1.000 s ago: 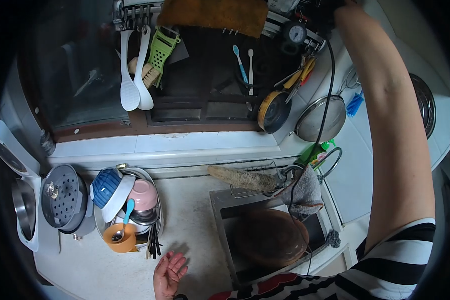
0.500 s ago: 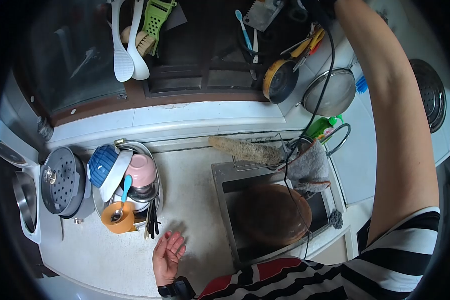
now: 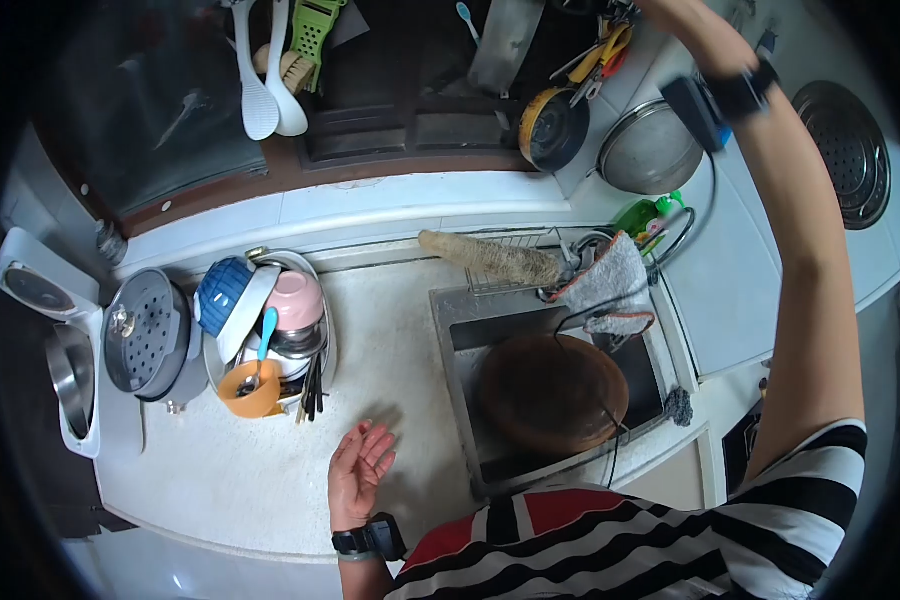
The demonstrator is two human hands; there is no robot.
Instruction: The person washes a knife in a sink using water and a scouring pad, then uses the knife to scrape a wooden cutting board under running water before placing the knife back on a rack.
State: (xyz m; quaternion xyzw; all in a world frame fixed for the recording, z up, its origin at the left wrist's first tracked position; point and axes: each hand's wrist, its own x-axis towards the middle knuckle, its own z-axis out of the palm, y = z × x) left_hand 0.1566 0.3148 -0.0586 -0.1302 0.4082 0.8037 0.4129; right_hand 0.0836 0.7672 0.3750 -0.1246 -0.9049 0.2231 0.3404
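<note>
My left hand (image 3: 360, 465) is over the pale counter with its palm turned up. Its fingers are loosely curled and apart, and nothing is in them. At the top edge my right hand (image 3: 662, 10) reaches up beside the hanging tools, its fingers mostly cut off by the frame. Near it are orange-handled scissors (image 3: 605, 55) and a broad metal blade (image 3: 507, 45); whether the hand touches either cannot be seen. A dark box on a cable (image 3: 695, 115) hangs by my right wrist. Left of my left hand stands a basin of dishes (image 3: 330, 350), with an orange cup (image 3: 250, 395) and a pink bowl (image 3: 295, 300).
The sink (image 3: 450, 400) holds a large brown round lid or board (image 3: 550, 395). A loofah (image 3: 490, 258) and a grey cloth (image 3: 610, 285) lie behind it. A strainer (image 3: 650, 150) and a small pan (image 3: 553, 130) hang on the wall. A grey steamer pot (image 3: 150, 330) stands left.
The view has shifted, so the counter appears higher. My right hand and wrist have come lower into view. A long broad blade now shows where a toothed metal piece was. My left hand stays empty.
</note>
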